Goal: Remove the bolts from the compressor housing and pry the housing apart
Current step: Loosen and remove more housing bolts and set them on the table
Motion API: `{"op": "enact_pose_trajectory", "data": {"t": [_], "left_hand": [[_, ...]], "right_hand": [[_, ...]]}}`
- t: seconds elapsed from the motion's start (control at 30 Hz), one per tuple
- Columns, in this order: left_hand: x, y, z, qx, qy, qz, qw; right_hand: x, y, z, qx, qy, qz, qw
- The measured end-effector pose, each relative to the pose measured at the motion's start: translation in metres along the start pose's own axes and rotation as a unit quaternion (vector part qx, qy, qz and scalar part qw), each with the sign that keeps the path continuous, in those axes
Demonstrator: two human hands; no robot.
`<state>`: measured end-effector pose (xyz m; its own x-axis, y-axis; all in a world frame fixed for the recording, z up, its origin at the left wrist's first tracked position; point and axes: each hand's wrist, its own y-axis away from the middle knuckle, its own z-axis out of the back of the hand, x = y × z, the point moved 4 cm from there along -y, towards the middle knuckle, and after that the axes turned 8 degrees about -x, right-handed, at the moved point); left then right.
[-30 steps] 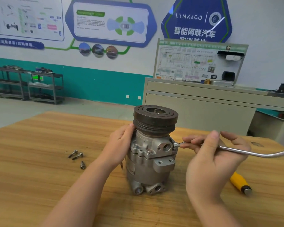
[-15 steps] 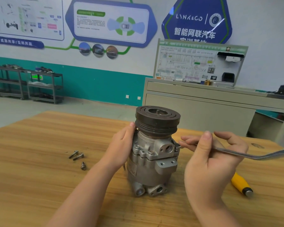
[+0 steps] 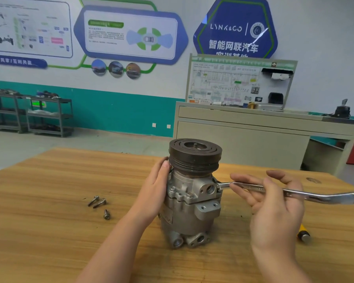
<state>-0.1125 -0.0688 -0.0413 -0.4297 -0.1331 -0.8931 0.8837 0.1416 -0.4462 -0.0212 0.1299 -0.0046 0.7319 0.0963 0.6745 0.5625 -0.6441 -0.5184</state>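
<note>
compressor [image 3: 189, 203]: upright on the wooden surface [image 3: 49, 231], near its middle; dark grooved pulley [image 3: 195, 155] on top, grey metal housing below with ports at the bottom front.
left grip [image 3: 154, 193]: left hand flat against the left side of the housing, fingers straight, fingertips up by the pulley's lower edge; steadying, not curled round anything.
right grip [image 3: 274, 203]: right hand to the right of the compressor, palm toward the camera, fingers loosely bent with the wrench [image 3: 284, 193] lying across them; thumb in front of the shaft; cannot tell how firmly held.
wrench: long, bright metal, nearly level, bent shaft running off the right edge; near end touching the housing's right side just below the pulley, on what looks like a bolt head, too small to be sure.
loose bolts [image 3: 100, 204]: three on the surface, well left of the compressor; two side by side, one nearer the camera.
yellow-handled tool [image 3: 303, 233]: lying on the surface at right, partly hidden behind the right hand.
background: beige cabinet [image 3: 243, 139] with a diagram board, metal shelves [image 3: 29, 113] at far left, wall posters.
</note>
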Motion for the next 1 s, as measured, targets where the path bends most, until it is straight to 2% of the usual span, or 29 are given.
{"op": "enact_pose_trajectory", "data": {"t": [0.07, 0.2, 0.37, 0.5, 0.63, 0.73, 0.8, 0.87, 0.93, 1.0], "left_hand": [[0.001, 0.000, 0.000, 0.003, -0.003, 0.005, 1.000], [0.002, 0.000, 0.000, 0.006, -0.004, 0.006, 1.000], [0.003, 0.000, 0.000, 0.010, -0.005, 0.009, 1.000], [0.003, 0.000, -0.001, 0.013, -0.004, 0.008, 1.000], [0.003, 0.001, -0.001, 0.016, -0.005, 0.003, 1.000], [0.000, 0.003, 0.001, 0.026, 0.001, 0.003, 1.000], [-0.002, 0.004, 0.003, 0.041, 0.004, 0.005, 0.999], [-0.003, 0.005, 0.004, 0.054, 0.008, 0.008, 0.998], [-0.003, 0.006, 0.006, 0.062, 0.001, 0.006, 0.998], [-0.006, 0.006, 0.007, 0.074, -0.013, -0.013, 0.997]], "right_hand": [[0.001, -0.005, -0.001, 0.005, -0.016, -0.008, 1.000], [0.006, -0.006, -0.005, 0.033, -0.014, 0.039, 0.999], [0.009, 0.002, -0.010, 0.082, 0.039, 0.126, 0.988], [0.004, 0.008, -0.009, 0.078, 0.081, 0.171, 0.979], [0.000, 0.017, -0.015, 0.120, 0.133, 0.245, 0.953], [-0.002, 0.029, -0.017, 0.120, 0.143, 0.285, 0.940], [-0.002, 0.035, -0.018, 0.086, 0.115, 0.271, 0.952], [-0.002, 0.033, -0.016, 0.008, 0.070, 0.214, 0.974], [-0.005, 0.021, -0.012, -0.102, 0.023, 0.109, 0.988], [-0.013, 0.003, -0.008, -0.186, -0.013, -0.010, 0.982]]}}
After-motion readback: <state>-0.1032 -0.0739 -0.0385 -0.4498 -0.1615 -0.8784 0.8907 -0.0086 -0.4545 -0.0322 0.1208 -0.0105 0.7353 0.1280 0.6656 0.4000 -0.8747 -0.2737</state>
